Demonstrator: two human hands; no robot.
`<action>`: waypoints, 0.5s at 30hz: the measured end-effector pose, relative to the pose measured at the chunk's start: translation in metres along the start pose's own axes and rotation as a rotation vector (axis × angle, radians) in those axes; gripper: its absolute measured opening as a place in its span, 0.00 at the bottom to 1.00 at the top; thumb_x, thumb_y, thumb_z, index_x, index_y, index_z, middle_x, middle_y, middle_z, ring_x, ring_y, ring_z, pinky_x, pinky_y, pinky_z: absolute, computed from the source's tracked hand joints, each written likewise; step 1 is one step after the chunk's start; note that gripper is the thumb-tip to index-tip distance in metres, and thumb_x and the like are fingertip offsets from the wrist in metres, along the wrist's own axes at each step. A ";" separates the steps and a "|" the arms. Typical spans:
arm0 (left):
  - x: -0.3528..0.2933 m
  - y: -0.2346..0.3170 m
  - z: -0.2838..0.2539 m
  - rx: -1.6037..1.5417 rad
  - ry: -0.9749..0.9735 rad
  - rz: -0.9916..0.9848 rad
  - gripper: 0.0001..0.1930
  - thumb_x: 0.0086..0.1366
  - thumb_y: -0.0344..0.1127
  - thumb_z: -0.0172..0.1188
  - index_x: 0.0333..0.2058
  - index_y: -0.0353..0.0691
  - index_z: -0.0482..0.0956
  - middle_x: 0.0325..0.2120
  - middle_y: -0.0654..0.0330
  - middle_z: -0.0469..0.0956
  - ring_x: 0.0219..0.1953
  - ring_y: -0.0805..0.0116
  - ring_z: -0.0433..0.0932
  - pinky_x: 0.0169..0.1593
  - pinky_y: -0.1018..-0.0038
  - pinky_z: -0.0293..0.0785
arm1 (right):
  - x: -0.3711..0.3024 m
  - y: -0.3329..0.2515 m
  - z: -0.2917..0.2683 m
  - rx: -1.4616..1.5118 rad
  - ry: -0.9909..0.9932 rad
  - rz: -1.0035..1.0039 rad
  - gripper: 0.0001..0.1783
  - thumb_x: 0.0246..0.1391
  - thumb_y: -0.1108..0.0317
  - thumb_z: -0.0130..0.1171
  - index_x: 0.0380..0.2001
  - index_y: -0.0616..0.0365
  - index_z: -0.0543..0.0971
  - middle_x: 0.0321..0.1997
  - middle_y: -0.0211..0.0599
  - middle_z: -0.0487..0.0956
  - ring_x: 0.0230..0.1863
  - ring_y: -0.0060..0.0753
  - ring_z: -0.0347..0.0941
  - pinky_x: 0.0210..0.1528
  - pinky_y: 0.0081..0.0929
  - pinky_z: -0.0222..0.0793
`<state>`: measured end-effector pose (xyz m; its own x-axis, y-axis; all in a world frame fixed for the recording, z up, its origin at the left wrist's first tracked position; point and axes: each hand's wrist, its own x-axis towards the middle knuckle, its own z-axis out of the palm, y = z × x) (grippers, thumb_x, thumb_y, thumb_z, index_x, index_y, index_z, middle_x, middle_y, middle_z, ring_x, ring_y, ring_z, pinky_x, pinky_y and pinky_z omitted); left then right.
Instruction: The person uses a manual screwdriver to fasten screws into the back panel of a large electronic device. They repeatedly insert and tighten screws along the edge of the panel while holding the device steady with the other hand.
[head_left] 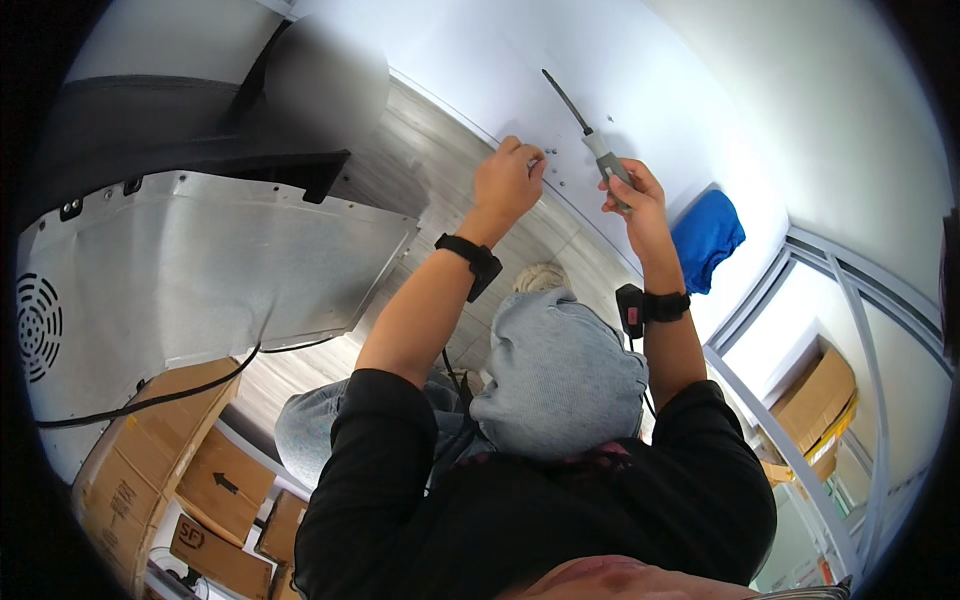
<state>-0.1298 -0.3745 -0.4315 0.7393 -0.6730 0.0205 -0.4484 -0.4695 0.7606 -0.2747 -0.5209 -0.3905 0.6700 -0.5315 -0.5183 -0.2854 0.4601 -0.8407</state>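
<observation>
Grips the grey-handled screwdriver [596, 146] in the right hand [640, 190], aiming its shaft far and left over the white tabletop [665, 130]. Curls the left hand [507, 182] just left of loose small screws [551, 152]; cannot tell whether pinching one. Probably gathers screws before driving, so next likely calls for seating one and lowering the tip.

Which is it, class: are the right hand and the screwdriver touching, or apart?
Touching. The head view shows the right hand closed around the handle of the grey screwdriver.
</observation>
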 end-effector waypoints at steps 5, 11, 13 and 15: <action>0.027 0.010 -0.063 -1.138 0.057 -0.649 0.04 0.65 0.27 0.50 0.36 0.36 0.73 0.37 0.54 0.76 0.37 0.64 0.77 0.40 0.75 0.77 | -0.005 -0.023 0.006 -0.194 -0.091 -0.142 0.16 0.48 0.75 0.60 0.43 0.61 0.75 0.32 0.30 0.76 0.28 0.18 0.69 0.26 0.18 0.66; 0.026 0.031 -0.155 -1.608 0.107 -0.622 0.07 0.67 0.30 0.47 0.39 0.33 0.69 0.40 0.49 0.76 0.40 0.61 0.78 0.49 0.70 0.77 | -0.023 -0.078 0.044 -0.355 -0.266 -0.304 0.18 0.46 0.78 0.61 0.43 0.60 0.75 0.32 0.28 0.76 0.28 0.16 0.67 0.26 0.15 0.63; 0.020 0.041 -0.178 -1.651 0.116 -0.573 0.06 0.67 0.31 0.49 0.37 0.34 0.70 0.39 0.50 0.76 0.39 0.62 0.78 0.49 0.69 0.77 | -0.028 -0.094 0.059 -0.364 -0.308 -0.341 0.19 0.45 0.76 0.62 0.44 0.59 0.75 0.32 0.28 0.76 0.28 0.16 0.67 0.27 0.14 0.62; 0.014 0.048 -0.198 -1.680 0.145 -0.518 0.06 0.67 0.30 0.48 0.35 0.34 0.70 0.38 0.50 0.77 0.39 0.63 0.78 0.49 0.70 0.77 | -0.034 -0.110 0.073 -0.384 -0.338 -0.340 0.19 0.44 0.76 0.63 0.43 0.58 0.75 0.33 0.29 0.76 0.29 0.17 0.68 0.29 0.15 0.63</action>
<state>-0.0412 -0.2932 -0.2664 0.7012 -0.5639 -0.4362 0.7108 0.5055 0.4891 -0.2157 -0.5014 -0.2692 0.9292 -0.3199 -0.1852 -0.2014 -0.0180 -0.9793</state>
